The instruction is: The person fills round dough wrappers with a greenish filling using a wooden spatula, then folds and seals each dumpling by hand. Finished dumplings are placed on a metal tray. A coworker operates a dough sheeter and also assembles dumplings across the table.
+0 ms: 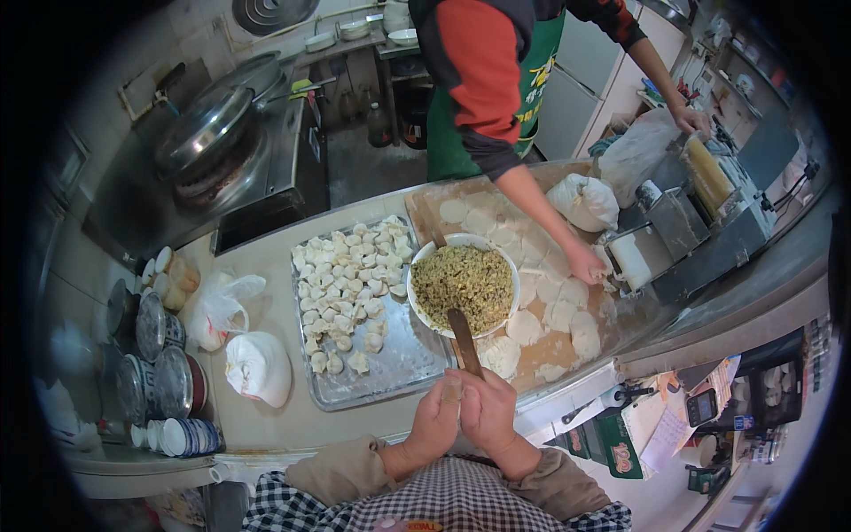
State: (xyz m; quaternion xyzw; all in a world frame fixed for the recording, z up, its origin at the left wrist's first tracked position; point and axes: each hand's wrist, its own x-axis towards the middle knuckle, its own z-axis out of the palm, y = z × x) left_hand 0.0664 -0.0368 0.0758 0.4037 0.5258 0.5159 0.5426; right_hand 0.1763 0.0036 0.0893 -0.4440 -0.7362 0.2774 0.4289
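At the counter's near edge my left hand [435, 419] and my right hand [488, 409] meet, fingers folded together around a small piece of dough, mostly hidden. A flat wooden spatula [465, 342] runs from the filling to my right hand; whether the hand grips it is unclear. The white bowl [514, 292] holds chopped greenish filling [459, 279] and overlaps the tray's right edge. On the metal tray [399, 359] lie many folded dumplings [346, 266]. Round dough wrappers [524, 328] are spread over the wooden board [532, 376] to the right of the bowl.
Across the counter a co-worker's hand [585, 261] touches dough by a dough-rolling machine [698, 219]; their other hand [691, 121] rests on its top. White bags [258, 369] and lidded pots [176, 382] stand left. A covered wok [206, 130] sits on the stove.
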